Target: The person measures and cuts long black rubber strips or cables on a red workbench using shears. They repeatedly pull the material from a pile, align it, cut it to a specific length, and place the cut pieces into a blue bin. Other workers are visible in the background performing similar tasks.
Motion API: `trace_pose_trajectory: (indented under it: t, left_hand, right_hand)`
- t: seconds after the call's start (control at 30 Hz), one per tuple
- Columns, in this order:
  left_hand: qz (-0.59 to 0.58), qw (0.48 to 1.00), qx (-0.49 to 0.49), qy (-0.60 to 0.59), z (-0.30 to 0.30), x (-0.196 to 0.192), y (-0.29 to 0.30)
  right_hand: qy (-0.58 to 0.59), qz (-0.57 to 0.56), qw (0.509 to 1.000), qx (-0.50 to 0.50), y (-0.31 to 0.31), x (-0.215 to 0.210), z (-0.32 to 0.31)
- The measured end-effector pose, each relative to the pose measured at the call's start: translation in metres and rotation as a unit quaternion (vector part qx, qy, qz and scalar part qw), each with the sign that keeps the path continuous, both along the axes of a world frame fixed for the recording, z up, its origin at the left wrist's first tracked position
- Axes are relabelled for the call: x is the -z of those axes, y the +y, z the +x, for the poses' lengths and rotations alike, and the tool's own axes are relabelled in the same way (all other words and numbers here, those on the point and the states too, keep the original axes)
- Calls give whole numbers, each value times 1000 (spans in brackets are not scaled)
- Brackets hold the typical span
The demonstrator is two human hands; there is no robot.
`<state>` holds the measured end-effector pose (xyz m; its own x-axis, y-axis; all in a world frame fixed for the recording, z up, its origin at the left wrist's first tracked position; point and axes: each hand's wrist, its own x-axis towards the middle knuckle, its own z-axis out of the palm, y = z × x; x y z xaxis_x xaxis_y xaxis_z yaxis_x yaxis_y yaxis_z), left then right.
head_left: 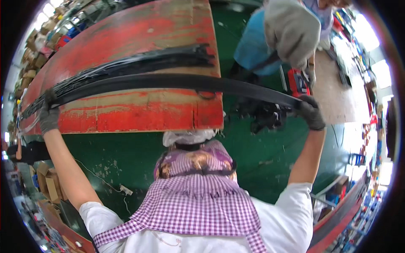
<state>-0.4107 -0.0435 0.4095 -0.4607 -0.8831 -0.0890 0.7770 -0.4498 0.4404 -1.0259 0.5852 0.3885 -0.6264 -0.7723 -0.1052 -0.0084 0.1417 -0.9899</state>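
Observation:
A long, flat black strip [168, 81] stretches across in front of me, bowed in this wide view, its right part reaching past the table edge. Dark grey gloves cover both hands. Over the table's left part, my left hand [49, 114] is closed around the strip's left end. My right hand [311, 113] grips the other end, out beyond the table on the right. Just behind the held strip, a bundle of similar black strips [147, 61] lies on the worn red table [139, 111]; shiny film seems to cover part of it.
Across at the upper right stands another person, whose grey-gloved hand [291, 36] is near a dark strip. A red object [298, 82] sits by a brown tabletop [337, 101]. Dark crumpled material [268, 116] is below my strip's right part. A white cable with a socket block [125, 189] crosses the green floor.

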Motion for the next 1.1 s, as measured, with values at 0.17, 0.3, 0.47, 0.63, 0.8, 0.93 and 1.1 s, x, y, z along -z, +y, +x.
trace_pose_trajectory:
  t: [0.17, 0.3, 0.47, 0.63, 0.8, 0.93, 1.1]
  left_hand:
    - [-26, 974, -132, -180, 22, 52, 47]
    - [99, 943, -140, -284, 14, 160, 107]
    - [227, 899, -184, -326, -2, 226, 194]
    - [264, 876, -205, -348, -21, 212, 199]
    - [282, 861, -191, -378, -29, 208, 188]
    - [333, 822, -127, -443, -28, 245, 223]
    - [354, 797, -62, -486, 6, 325, 227]
  right_hand:
    - [-4, 354, 905, -236, -7, 44, 50]
    - [32, 477, 806, -350, 4, 176, 77]
    - [143, 435, 836, -302, 32, 325, 102]
    - [162, 464, 758, -428, 17, 382, 134]
    - [200, 280, 920, -189, 13, 440, 163]
    - [174, 215, 958, 78, -20, 292, 91]
    - [374, 281, 880, -78, -70, 173, 10]
